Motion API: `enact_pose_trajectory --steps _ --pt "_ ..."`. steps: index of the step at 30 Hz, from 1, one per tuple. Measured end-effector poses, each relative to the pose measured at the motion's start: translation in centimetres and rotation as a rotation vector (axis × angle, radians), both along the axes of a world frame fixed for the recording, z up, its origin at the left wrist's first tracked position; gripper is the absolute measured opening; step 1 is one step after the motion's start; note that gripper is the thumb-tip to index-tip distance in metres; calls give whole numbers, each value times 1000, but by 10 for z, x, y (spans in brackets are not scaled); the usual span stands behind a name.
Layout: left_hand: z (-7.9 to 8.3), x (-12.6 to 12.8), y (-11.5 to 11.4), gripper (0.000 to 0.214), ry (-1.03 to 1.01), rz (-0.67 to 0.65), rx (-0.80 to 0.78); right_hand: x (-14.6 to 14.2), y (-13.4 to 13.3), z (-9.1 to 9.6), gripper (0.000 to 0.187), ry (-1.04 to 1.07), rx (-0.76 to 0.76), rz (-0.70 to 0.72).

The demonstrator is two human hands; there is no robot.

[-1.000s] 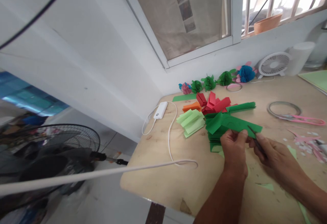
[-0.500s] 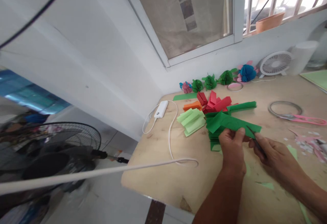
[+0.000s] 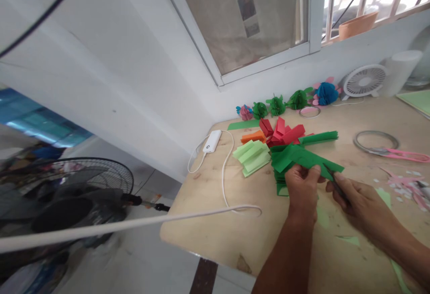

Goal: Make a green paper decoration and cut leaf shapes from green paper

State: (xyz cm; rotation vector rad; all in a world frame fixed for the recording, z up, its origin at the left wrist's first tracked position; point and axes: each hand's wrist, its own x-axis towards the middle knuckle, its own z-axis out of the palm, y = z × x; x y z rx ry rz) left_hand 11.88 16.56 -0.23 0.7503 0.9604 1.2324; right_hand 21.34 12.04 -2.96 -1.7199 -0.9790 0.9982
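My left hand (image 3: 302,191) pinches the end of a folded dark green paper strip (image 3: 295,158), which lies over a stack of the same paper. My right hand (image 3: 358,209) grips a small pair of dark scissors (image 3: 336,184) with their blades at the strip's edge. The handles are hidden in my fingers. Beside the green paper lie folded red paper (image 3: 284,134), a folded light green stack (image 3: 251,159), and a folded orange piece (image 3: 253,137). Pink-handled scissors (image 3: 408,155) rest to the right of my right hand.
The plywood table (image 3: 215,222) holds a white power bank (image 3: 212,141) with its cable, pink paper scraps (image 3: 406,187), and a metal ring (image 3: 376,140). Paper pom-poms (image 3: 277,106) and a small white fan (image 3: 364,80) line the wall. A black standing fan (image 3: 83,186) stands off the left edge.
The whole view has drifted slightly, with the table sitting a little higher. My hands have shifted slightly, still on the green paper and scissors.
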Motion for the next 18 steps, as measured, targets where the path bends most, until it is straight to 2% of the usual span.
enact_pose_trajectory --steps 10,18 --pt "-1 1 0 13 -22 -5 -8 -1 0 8 63 4 -11 -14" --pt "-1 1 0 14 -8 -17 2 0 0 3 61 -71 30 -42"
